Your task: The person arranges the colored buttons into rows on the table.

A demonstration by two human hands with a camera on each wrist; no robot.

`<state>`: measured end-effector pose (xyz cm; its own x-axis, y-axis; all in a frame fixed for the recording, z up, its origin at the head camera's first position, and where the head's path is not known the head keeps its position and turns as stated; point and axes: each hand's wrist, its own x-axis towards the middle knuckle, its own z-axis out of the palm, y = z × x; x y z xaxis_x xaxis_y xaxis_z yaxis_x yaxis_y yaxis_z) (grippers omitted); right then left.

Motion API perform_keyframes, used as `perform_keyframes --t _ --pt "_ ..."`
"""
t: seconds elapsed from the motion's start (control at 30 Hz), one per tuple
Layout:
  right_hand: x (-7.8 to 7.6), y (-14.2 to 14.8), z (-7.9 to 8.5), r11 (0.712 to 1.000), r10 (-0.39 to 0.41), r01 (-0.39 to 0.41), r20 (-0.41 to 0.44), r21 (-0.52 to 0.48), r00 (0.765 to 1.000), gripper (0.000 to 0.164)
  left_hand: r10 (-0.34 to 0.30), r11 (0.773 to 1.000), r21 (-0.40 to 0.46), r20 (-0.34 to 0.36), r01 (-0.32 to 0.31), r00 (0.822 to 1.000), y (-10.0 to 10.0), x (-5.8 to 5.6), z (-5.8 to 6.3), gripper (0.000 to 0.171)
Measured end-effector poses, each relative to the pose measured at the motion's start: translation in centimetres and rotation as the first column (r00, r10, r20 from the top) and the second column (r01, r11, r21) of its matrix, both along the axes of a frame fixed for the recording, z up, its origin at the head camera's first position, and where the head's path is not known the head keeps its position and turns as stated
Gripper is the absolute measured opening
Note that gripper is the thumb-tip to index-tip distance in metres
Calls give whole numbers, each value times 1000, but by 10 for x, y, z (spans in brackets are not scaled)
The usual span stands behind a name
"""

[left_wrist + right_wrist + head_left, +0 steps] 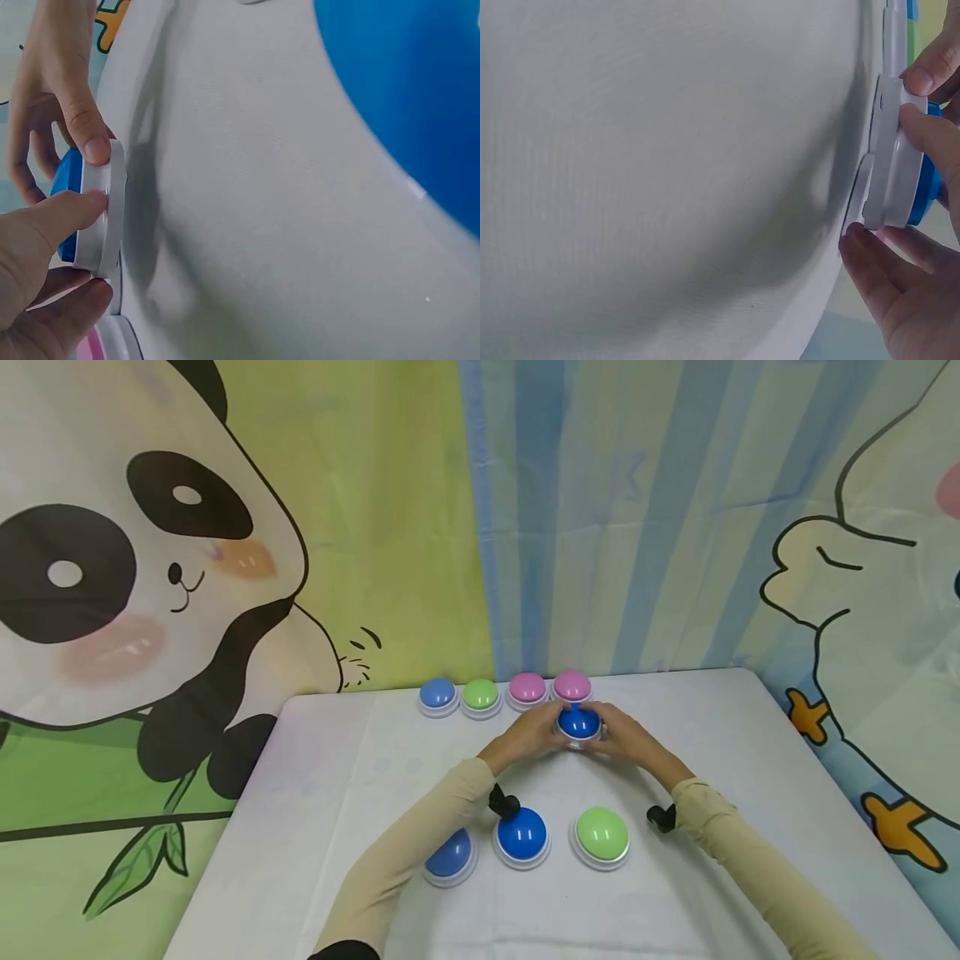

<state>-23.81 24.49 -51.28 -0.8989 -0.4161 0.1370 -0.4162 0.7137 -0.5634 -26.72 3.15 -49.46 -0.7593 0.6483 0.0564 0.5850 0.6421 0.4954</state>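
Both hands hold a blue dome push button (578, 722) with a round white base, near the back of the table. My left hand (529, 732) grips its left side, the thumb on the white rim and fingers underneath in the left wrist view. From the other side my right hand (628, 740) grips it, thumb likewise on the base (900, 157). The base appears raised off the tabletop in both wrist views, with a shadow beside it. Directly behind it sits a pink button (572, 686), partly covered.
Along the back edge stand a blue button (438, 693), a green one (480, 695) and another pink one (527, 687). Nearer on the white table (675, 910) are a blue button (522, 834), a green button (602, 834) and a blue one (450, 856) partly behind the left sleeve.
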Motion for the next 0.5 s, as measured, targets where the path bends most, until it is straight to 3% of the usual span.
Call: perform_keyframes --t 0.13,0.3,0.5 --pt "6 0 8 1000 -11 10 -15 -24 1000 68 -22 997 73 -21 24 1000 -6 0 3 56" --pt "15 -3 21 999 -18 17 -24 -36 1000 68 -21 990 138 21 18 1000 -13 6 10 57" --pt "27 -4 32 999 -22 19 -80 -35 997 69 -9 987 160 46 1 999 -18 18 21 59"
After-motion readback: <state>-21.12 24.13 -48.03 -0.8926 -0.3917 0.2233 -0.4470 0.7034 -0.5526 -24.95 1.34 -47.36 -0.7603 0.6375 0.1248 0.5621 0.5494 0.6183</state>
